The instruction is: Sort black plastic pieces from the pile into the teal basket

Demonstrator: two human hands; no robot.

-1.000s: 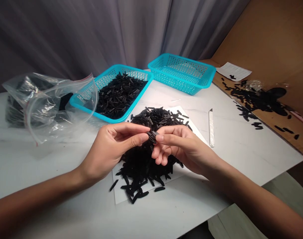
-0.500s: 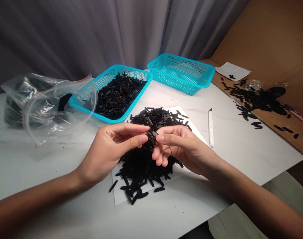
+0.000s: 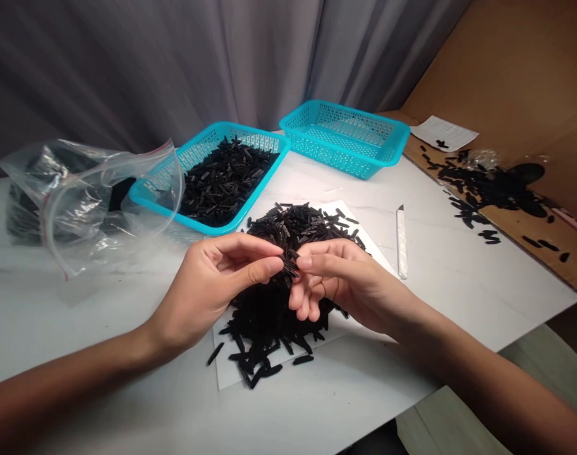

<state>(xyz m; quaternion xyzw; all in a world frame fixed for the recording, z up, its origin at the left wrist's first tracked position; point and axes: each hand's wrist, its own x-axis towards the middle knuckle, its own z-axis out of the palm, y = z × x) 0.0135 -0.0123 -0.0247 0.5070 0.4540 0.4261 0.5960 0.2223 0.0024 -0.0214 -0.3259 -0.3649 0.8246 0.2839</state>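
Note:
Over a heap of slim black pieces [image 3: 264, 316], my two hands meet with the fingertips almost touching. My left hand [image 3: 212, 284] pinches with thumb and index finger at a small dark end, hard to tell from the heap behind. Between thumb and index finger, my right hand [image 3: 345, 278] grips a slim black piece [image 3: 294, 254]; its other fingers curl below. The heap lies on a white sheet [image 3: 229, 377], with a few pieces spilling past its left edge.
A blue basket [image 3: 231, 227] full of black pieces stands behind the heap. Another blue basket [image 3: 335, 161] is at the back. A clear zip bag [image 3: 103, 208] with dark contents lies left. A craft knife [image 3: 402, 243] lies right. Black pieces [image 3: 497, 186] are scattered on cardboard [image 3: 501, 95].
My left thumb and index finger have closed together at the tips. My right hand has barely moved, and the heap looks the same.

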